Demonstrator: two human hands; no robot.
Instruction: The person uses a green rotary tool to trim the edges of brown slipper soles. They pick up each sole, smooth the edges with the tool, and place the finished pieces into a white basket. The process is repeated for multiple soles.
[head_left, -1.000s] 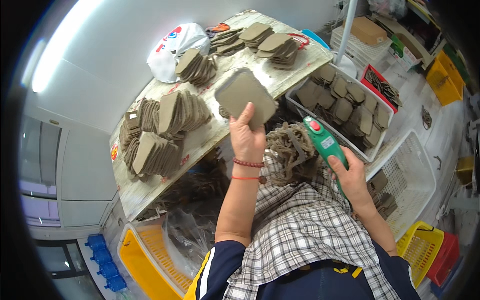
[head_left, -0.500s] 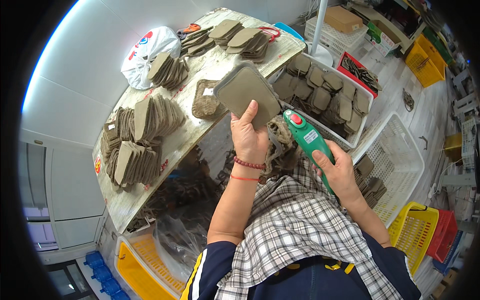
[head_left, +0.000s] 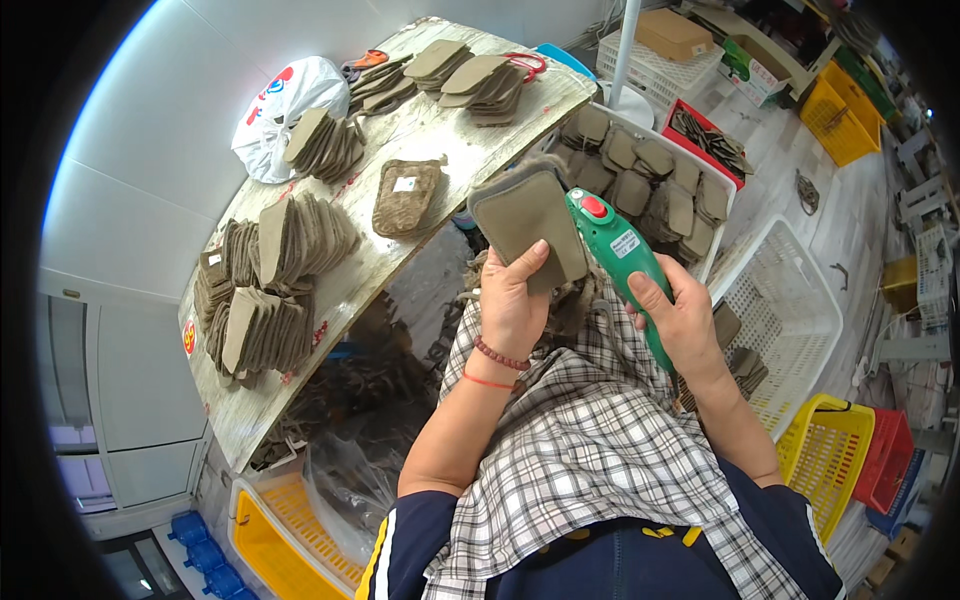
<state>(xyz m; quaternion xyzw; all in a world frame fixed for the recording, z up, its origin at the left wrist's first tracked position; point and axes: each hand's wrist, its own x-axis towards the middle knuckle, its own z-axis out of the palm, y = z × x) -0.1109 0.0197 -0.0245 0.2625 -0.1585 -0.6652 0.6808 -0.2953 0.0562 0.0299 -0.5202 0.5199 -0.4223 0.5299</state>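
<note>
My left hand [head_left: 512, 305] grips a brown fabric pad [head_left: 522, 215] with rounded corners, thumb on its flat face and fingers behind. A fuzzy fringe shows along the pad's upper edge. My right hand [head_left: 682, 318] is wrapped round a green handheld electric cutter [head_left: 615, 240] with a red button. The cutter's head is close against the pad's right edge; whether it touches cannot be made out. Loose brown trimmings [head_left: 575, 305] lie on the checked apron [head_left: 590, 420] in my lap, partly behind the pad and my left hand.
Stacks of similar pads [head_left: 300, 240], a fuzzy pad with a white label [head_left: 405, 197], a white plastic bag [head_left: 290, 120] and red-handled scissors [head_left: 528, 66] rest on the worn table [head_left: 345, 320]. A pad-filled bin [head_left: 715, 240], white basket [head_left: 815, 345] and yellow basket [head_left: 825, 465] stand to the right.
The pad and my left hand have moved right and slightly down, bringing the pad's right edge up to the cutter's head. The pad is turned more upright, and the right hand has barely moved.
</note>
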